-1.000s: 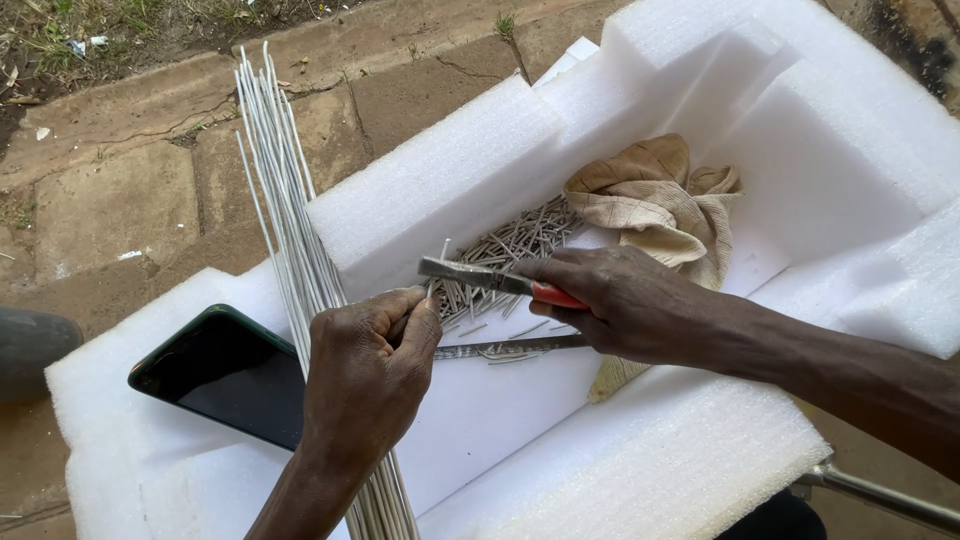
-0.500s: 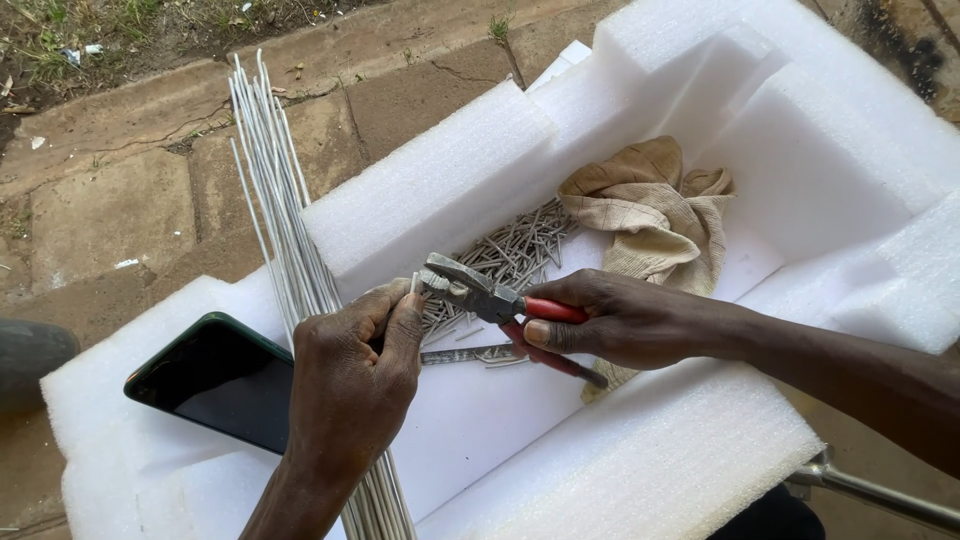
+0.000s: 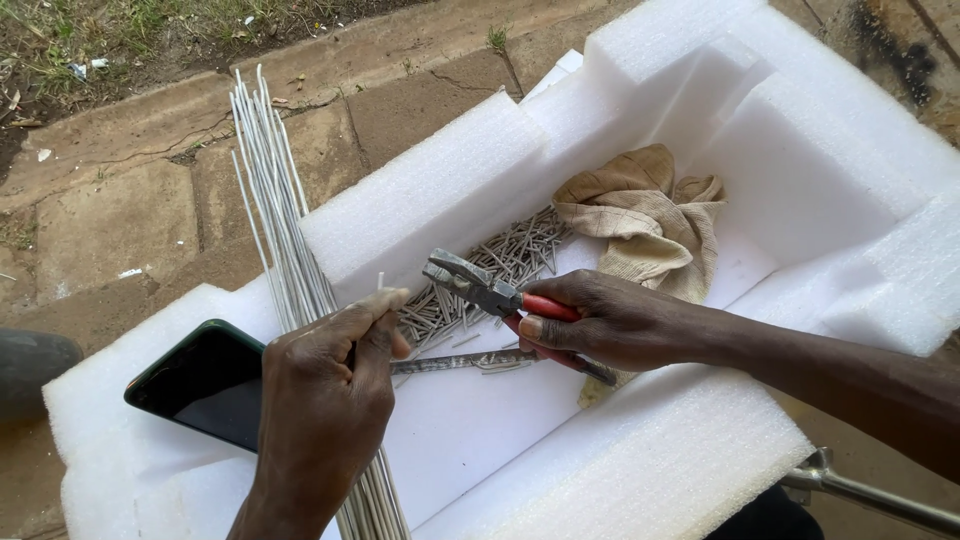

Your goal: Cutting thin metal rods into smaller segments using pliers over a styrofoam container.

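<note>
Steel wire rod (image 3: 381,284): thin, stiff, light, prob slippery w/ a sharp cut tip, so we'd pinch it just below the end. Our left hand (image 3: 325,400) is closed on it, tip poking above the foam tray (image 3: 640,470). Our right hand (image 3: 610,322) grips red-handled pliers (image 3: 490,292), jaws slightly apart, just beside the rod over the cut pins (image 3: 500,262).

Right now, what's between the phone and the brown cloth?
In the head view, the left hand, the bundle of long wires, a pile of short cut pieces and the pliers.
</note>
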